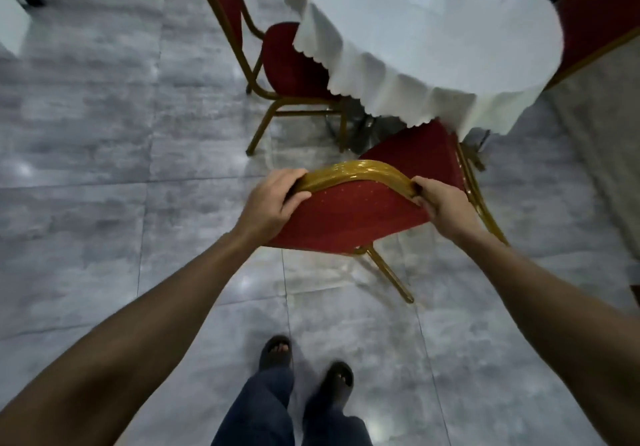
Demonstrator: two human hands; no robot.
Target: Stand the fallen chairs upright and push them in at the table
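Note:
A red padded chair with a gold metal frame (349, 217) stands in front of me, its seat partly under the hanging white tablecloth of the round table (433, 30). My left hand (273, 203) grips the left end of the chair's gold top rail. At the right end of the same rail my right hand (440, 203) is closed around the frame. A second red and gold chair (291, 61) stands upright at the table's left side, its seat tucked under the cloth.
Part of a third red chair (595, 16) shows at the table's far right. The floor is glossy grey tile (104, 134). My feet in dark sandals (304, 362) stand just behind the held chair. A white object (10, 20) sits at the far left edge.

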